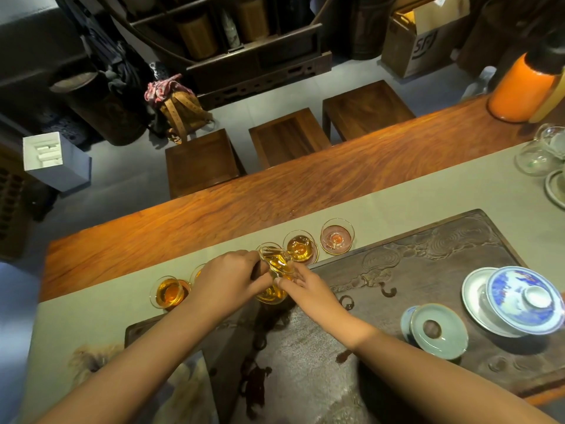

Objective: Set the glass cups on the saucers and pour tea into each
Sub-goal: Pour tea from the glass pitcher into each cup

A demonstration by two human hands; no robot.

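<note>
My left hand grips a small glass pitcher of amber tea, tilted with its spout over a glass cup that holds tea on a saucer. My right hand touches the pitcher's lower side with its fingertips. Another tea-filled cup sits just below the pitcher, between my hands. At the left stands a full cup, and a further cup is mostly hidden behind my left hand. At the right end of the row, one cup on its saucer has no tea in it.
A dark carved tea tray lies on a grey runner. A blue-and-white lidded gaiwan and a celadon lid rest on the tray at the right. Glassware and an orange vessel stand far right. Wooden stools line the far side.
</note>
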